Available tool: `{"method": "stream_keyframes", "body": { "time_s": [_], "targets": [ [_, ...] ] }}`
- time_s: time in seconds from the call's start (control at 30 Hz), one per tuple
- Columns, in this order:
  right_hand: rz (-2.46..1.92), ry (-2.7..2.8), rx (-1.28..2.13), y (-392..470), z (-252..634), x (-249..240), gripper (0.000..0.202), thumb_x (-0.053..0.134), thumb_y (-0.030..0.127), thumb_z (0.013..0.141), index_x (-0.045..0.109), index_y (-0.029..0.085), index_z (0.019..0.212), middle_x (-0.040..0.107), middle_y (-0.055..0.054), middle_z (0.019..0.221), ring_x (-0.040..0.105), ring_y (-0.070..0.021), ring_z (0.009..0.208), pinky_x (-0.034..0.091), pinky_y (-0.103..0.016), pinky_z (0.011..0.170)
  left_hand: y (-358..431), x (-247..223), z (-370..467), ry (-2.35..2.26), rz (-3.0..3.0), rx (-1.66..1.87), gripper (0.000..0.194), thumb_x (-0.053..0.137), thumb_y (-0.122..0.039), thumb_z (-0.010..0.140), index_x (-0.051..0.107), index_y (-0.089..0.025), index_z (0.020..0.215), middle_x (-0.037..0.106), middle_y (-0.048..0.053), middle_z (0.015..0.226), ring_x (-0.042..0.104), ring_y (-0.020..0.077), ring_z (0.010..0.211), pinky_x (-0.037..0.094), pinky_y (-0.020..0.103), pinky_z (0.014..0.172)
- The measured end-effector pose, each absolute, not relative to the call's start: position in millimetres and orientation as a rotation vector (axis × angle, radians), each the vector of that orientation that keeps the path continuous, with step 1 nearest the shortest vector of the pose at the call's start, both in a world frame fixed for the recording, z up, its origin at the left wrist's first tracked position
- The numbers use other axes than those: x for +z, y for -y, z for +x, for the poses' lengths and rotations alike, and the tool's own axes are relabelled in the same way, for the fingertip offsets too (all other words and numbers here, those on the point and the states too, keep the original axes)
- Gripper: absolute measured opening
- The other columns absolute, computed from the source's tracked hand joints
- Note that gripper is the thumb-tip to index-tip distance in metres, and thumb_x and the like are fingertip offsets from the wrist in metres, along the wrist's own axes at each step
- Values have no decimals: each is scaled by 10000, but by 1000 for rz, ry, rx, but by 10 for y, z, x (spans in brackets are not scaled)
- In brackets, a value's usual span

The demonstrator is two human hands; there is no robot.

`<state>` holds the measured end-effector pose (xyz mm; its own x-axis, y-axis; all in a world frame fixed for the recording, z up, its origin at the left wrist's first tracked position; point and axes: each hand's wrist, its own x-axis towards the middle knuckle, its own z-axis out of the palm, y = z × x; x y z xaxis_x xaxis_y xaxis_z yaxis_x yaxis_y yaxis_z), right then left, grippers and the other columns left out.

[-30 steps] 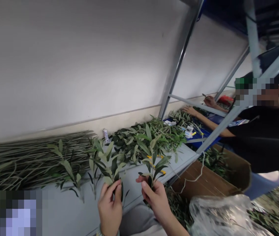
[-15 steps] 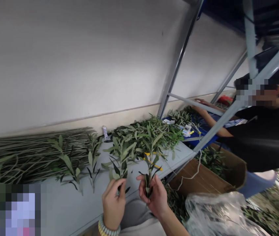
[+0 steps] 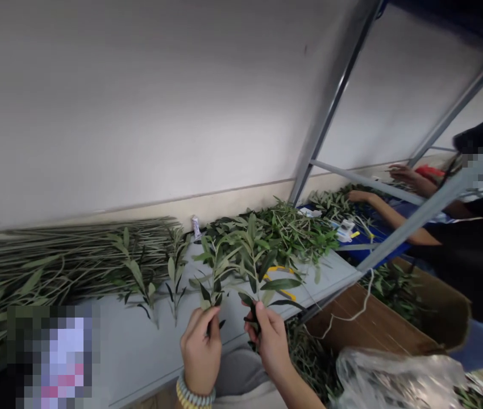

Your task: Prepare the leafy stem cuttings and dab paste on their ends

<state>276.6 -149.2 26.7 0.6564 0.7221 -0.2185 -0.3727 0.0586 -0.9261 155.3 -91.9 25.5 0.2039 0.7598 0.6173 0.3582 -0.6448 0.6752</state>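
My left hand (image 3: 201, 346), with beaded bands at the wrist, pinches the lower end of a leafy sprig (image 3: 215, 278) held upright over the table's front edge. Beside it, my right hand (image 3: 269, 338) has thumb and fingers closed on the base of a second leafy sprig (image 3: 252, 258), whose leaves fan out above. Both stem ends are hidden by my fingers. On the tabletop to the left lie a small sprig (image 3: 175, 278) and another sprig (image 3: 139, 278), apart from each other. A yellow-handled tool (image 3: 282, 292) lies behind the right sprig, partly covered.
Long bare-looking stems (image 3: 75, 261) are piled at the left; a leafy heap (image 3: 279, 227) lies toward the wall with a small tube (image 3: 196, 226) nearby. A metal frame (image 3: 330, 102), cardboard box (image 3: 373, 318) and clear plastic bag (image 3: 399, 380) stand right. A co-worker's arm (image 3: 395, 218) reaches over blue sheeting.
My right hand has turned and closed in a pinch on its sprig, whose leaves now spread wider. The view has swung left, so the scene sits farther right.
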Motion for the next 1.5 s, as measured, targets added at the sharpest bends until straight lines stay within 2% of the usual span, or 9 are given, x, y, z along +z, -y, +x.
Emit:
{"method": "stream_keyframes", "body": {
  "time_s": [0.23, 0.4, 0.53, 0.77, 1.07, 1.3, 1.5],
  "targets": [
    [-1244, 411, 810, 1425, 2703, 222, 496, 667, 602, 645, 584, 129, 517, 517, -7, 449, 414, -71, 381, 264, -193, 367, 872, 250, 1461, -1128, 2131, 1477, 152, 514, -139, 829, 655, -177, 871, 644, 42, 745, 627, 146, 711, 507, 238, 641],
    [-1221, 388, 813, 1418, 2681, 223, 503, 666, 609, 638, 564, 137, 496, 488, 0, 433, 424, -81, 375, 238, -191, 348, 743, 215, 1355, -1085, 2267, 1640, 223, 507, -54, 795, 657, -181, 901, 672, 65, 832, 631, 177, 833, 505, 307, 789],
    [-1198, 360, 804, 1429, 2660, 235, 499, 682, 602, 623, 565, 137, 486, 502, -11, 428, 438, -86, 394, 257, -185, 352, 673, 183, 1289, -1082, 2324, 1738, 237, 515, -25, 774, 668, -163, 890, 679, 89, 845, 626, 195, 875, 505, 339, 814],
    [-1182, 314, 873, 1442, 2616, 280, 462, 712, 585, 596, 639, 130, 562, 600, -55, 532, 484, -101, 432, 292, -191, 363, 671, 199, 1284, -1085, 2270, 1724, 221, 501, -70, 799, 681, -178, 869, 683, 84, 815, 637, 190, 875, 522, 329, 783],
    [-1168, 404, 892, 1442, 2593, 306, 474, 663, 586, 657, 627, 128, 542, 557, -33, 479, 412, -73, 383, 259, -193, 359, 730, 317, 1349, -1091, 2079, 1628, 142, 546, -118, 809, 671, -178, 838, 674, 45, 740, 635, 147, 731, 519, 270, 693],
    [-1178, 331, 948, 1406, 2574, 274, 479, 701, 608, 588, 668, 131, 608, 575, -37, 531, 446, -88, 419, 266, -187, 351, 738, 337, 1360, -1155, 2001, 1572, 121, 557, -182, 817, 677, -168, 824, 655, 41, 701, 612, 137, 648, 491, 237, 596],
    [-1301, 390, 867, 1412, 2512, 204, 514, 673, 631, 605, 598, 137, 483, 487, -8, 435, 393, -78, 390, 269, -205, 354, 671, 419, 1256, -1381, 1950, 1450, 209, 567, -306, 806, 685, -157, 895, 645, 45, 741, 574, 131, 588, 465, 238, 551]
  ]
}}
